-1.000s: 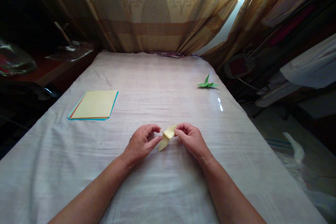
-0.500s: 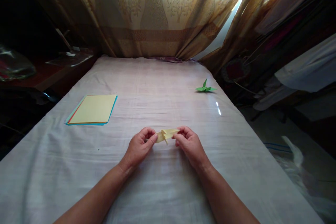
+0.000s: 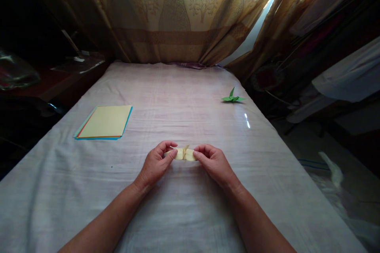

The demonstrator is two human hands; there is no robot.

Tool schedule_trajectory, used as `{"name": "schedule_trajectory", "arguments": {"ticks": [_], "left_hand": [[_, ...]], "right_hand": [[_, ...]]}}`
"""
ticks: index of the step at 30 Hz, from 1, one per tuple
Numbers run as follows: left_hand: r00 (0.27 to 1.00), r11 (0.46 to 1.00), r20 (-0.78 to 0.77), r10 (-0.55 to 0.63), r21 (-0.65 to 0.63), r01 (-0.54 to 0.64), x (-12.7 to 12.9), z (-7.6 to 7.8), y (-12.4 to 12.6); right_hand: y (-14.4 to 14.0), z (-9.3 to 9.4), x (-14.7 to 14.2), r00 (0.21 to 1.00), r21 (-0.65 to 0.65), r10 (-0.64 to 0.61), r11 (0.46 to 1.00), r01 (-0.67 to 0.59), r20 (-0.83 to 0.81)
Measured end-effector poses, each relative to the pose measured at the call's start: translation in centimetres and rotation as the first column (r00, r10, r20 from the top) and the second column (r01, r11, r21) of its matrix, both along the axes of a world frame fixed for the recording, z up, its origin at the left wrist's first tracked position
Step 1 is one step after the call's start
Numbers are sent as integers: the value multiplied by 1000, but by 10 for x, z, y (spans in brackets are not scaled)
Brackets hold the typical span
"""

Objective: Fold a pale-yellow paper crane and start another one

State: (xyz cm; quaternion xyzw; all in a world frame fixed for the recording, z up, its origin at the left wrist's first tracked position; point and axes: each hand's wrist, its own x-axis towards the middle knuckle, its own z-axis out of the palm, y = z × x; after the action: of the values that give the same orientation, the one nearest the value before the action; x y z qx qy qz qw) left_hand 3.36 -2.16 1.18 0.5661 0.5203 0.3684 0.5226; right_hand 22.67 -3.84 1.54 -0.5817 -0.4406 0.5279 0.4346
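Note:
Between my two hands is a pale yellow folded paper crane, its narrow raised point at the middle and a flat wing out to each side. My left hand pinches the left wing between thumb and fingers. On the other side, my right hand grips the right wing the same way, thumb on top. The outer wing tips are partly hidden by my fingers. Farther off at the right lies a green paper crane, touched by neither hand.
A stack of square coloured paper, pale yellow on top, lies at the left on the whitish sheet. Gold curtains hang behind the far edge. A dark shelf with plastic bags borders the left; white cloth hangs at the right.
The yellow crane has been turned so its wings now spread flat toward each side. My right fingers have taken hold of the right wing; the left hand stays nearly in place.

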Motion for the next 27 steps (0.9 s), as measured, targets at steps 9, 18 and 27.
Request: {"name": "schedule_trajectory", "arguments": {"ticks": [9, 18, 27], "left_hand": [[999, 999, -34, 12, 52, -10, -2, -3, 1], [991, 993, -129, 39, 115, -25, -5, -1, 3], [983, 989, -179, 50, 148, -24, -7, -1, 3]], "right_hand": [[0, -4, 1, 999, 13, -39, 999, 39, -13], [1, -5, 4, 999, 3, -31, 1000, 31, 8], [2, -5, 7, 999, -12, -17, 1000, 18, 37]]}}
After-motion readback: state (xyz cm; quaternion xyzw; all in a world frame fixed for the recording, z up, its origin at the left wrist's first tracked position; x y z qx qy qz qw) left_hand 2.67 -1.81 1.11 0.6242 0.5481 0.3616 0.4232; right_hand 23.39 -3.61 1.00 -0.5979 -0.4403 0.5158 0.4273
